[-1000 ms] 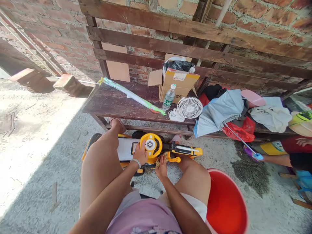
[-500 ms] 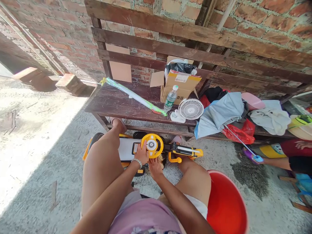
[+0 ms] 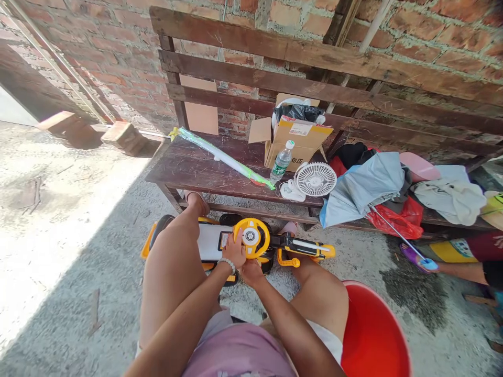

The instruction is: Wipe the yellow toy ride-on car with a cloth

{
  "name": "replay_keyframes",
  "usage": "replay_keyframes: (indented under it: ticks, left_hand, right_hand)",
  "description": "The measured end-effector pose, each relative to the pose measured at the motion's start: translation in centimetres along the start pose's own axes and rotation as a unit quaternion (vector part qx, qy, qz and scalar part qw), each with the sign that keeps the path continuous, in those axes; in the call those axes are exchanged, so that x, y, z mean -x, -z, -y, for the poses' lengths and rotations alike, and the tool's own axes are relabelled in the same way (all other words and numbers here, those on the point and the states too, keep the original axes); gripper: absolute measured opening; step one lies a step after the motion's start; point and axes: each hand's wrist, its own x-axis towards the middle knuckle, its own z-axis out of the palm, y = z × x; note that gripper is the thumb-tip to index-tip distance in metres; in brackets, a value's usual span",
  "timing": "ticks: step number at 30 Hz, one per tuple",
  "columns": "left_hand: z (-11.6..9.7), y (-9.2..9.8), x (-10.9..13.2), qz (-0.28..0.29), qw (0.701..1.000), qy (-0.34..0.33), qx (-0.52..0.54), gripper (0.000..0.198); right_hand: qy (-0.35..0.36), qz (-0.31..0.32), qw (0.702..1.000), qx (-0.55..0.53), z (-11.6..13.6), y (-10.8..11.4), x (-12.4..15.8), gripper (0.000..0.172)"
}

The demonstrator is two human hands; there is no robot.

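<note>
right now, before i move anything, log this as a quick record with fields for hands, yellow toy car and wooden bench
left hand: on the rim of the round yellow plastic steering wheel, white beaded bracelet on the wrist
right hand: just below the wheel, grip hidden
toy: yellow-and-black plastic ride-on car, between the knees
bench: dark wooden bench ahead, bearing a brown cardboard box, clear plastic water bottle and round white fan
floor: red plastic basin beside the right knee

The right hand [image 3: 251, 272] sits behind the yellow toy wheel [image 3: 251, 238], its fingers hidden. At 3 o'clock, a co-worker's arm [image 3: 463, 272] runs off the edge; at 5 o'clock, the red tub [image 3: 373, 335] is cut off. At 1 o'clock, the box label [image 3: 299, 129] is too small to read.
</note>
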Motion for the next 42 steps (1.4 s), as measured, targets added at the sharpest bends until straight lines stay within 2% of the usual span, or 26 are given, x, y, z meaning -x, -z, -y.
replay_keyframes:
  ticks: [3,5,7,10,13,15,17,20,22,24,26,30,36,39,42]
  left_hand:
    - [0.2,-0.3,-0.1,0.000,1.000,-0.003,0.008,0.080]
    - [0.4,-0.6,-0.3,-0.002,1.000,0.002,0.016,0.081]
    - [0.6,-0.7,-0.4,-0.002,1.000,0.002,0.023,0.082]
    - [0.7,-0.9,-0.5,-0.004,0.999,0.001,0.036,0.082]
    - [0.6,-0.8,-0.5,-0.001,0.999,0.008,0.046,0.082]
    - [0.6,-0.6,-0.4,0.000,0.999,0.006,0.048,0.083]
    - [0.6,-0.6,-0.3,-0.003,0.999,-0.002,0.049,0.082]
    - [0.6,-0.5,-0.2,-0.012,0.998,-0.009,0.054,0.080]
    - [0.5,-0.6,-0.2,-0.018,0.998,-0.012,0.061,0.081]
    - [0.4,-0.6,-0.1,-0.023,0.997,-0.014,0.074,0.082]
    - [0.3,-0.6,0.0,-0.024,0.995,-0.015,0.092,0.085]
    - [0.1,-0.6,0.1,-0.022,0.990,-0.008,0.142,0.088]
    - [0.0,-0.8,0.0,-0.029,0.982,0.003,0.184,0.083]
    - [0.1,-0.8,-0.1,-0.028,0.981,0.004,0.191,0.081]
    - [0.1,-0.8,-0.2,-0.029,0.973,0.003,0.230,0.084]
  right_hand:
    - [0.029,0.054,0.998,-0.005,-2.7,-0.8,3.1,0.064]
    - [0.011,0.047,0.998,-0.042,-4.7,-1.4,5.3,0.077]
    - [-0.052,-0.017,0.993,-0.107,-6.5,-1.6,7.1,0.084]
    - [-0.121,-0.155,0.959,-0.203,-8.1,-0.6,8.6,0.078]
    - [-0.100,-0.254,0.930,-0.247,-7.7,2.4,8.0,0.073]
    - [-0.068,-0.278,0.929,-0.235,-6.7,5.5,6.2,0.074]
    - [-0.040,-0.251,0.949,-0.186,-5.5,9.1,3.5,0.078]
    - [-0.014,-0.168,0.982,-0.088,-3.8,13.7,-1.3,0.084]
    - [-0.009,-0.082,0.996,-0.032,-2.8,15.6,-4.2,0.084]
    - [-0.030,-0.013,0.999,0.009,-2.1,16.4,-6.2,0.080]
    - [-0.067,0.012,0.997,0.027,-1.7,16.6,-7.3,0.074]
    - [-0.139,-0.001,0.990,0.014,-1.8,16.0,-6.8,0.065]
    - [-0.245,-0.059,0.968,0.014,-2.7,12.8,-1.9,0.063]
    - [-0.257,-0.064,0.964,0.012,-2.1,11.0,0.7,0.065]
    - [-0.241,-0.041,0.969,0.016,-0.9,9.8,2.8,0.066]
